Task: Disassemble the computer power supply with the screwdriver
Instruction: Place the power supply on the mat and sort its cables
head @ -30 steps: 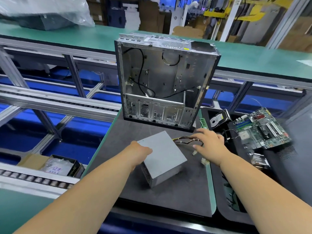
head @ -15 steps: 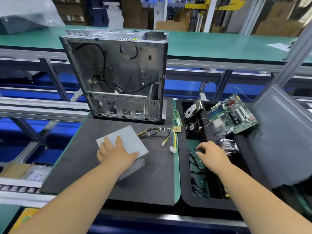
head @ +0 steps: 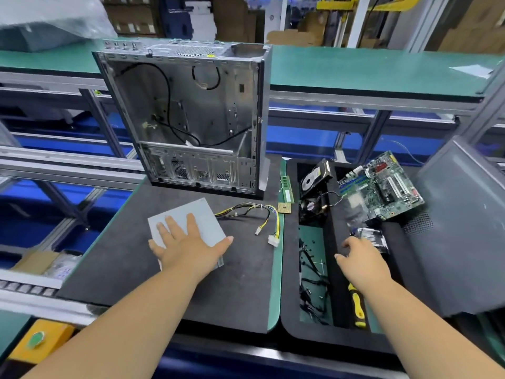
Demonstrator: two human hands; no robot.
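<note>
The grey power supply lies on the dark mat, its yellow and black cable bundle trailing to the right. My left hand rests flat on top of it with fingers spread. My right hand hovers over the black tray to the right, fingers loosely curled and holding nothing. A yellow-and-black screwdriver lies in the tray just below and left of my right wrist, partly hidden by my forearm.
The emptied computer case stands upright behind the power supply. The tray holds a motherboard, a hard drive, a heatsink and loose black cables. A grey side panel leans at the right. A RAM stick and a CPU lie between.
My right hand left the cable bundle and moved right over the tray. My left hand slid from the power supply's left edge onto its top. The view swung right.
</note>
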